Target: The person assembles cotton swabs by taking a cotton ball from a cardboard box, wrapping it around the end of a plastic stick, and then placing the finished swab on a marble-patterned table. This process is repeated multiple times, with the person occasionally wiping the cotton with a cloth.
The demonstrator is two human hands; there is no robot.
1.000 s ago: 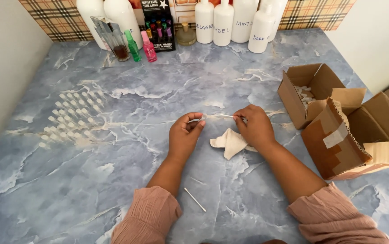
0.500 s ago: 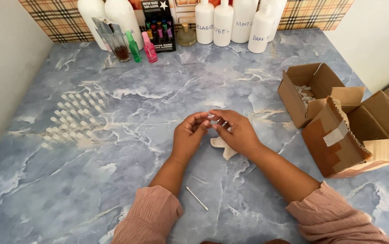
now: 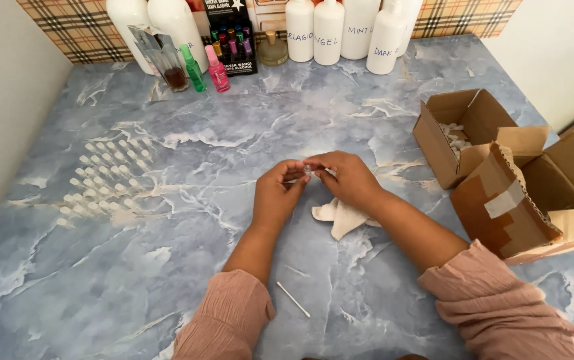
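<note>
Both hands (image 3: 314, 183) now meet beside brown boxes (image 3: 474, 133) (flaps open).

On the blue marbled worktop (image 3: 167, 280), the hands meet at centre, left hand (image 3: 277, 197) and right hand (image 3: 347, 179) pinching a small clear vial (image 3: 308, 171) between them, with a crumpled white cloth (image 3: 340, 217) lying just before the right hand. Rows of small clear vials (image 3: 104, 177) stand well to the left, open brown cardboard boxes (image 3: 494, 167) to the right. Tall white plastic bottles (image 3: 340, 30) line the back edge, and a thin white stick (image 3: 293, 299) lies between the forearms.
</note>
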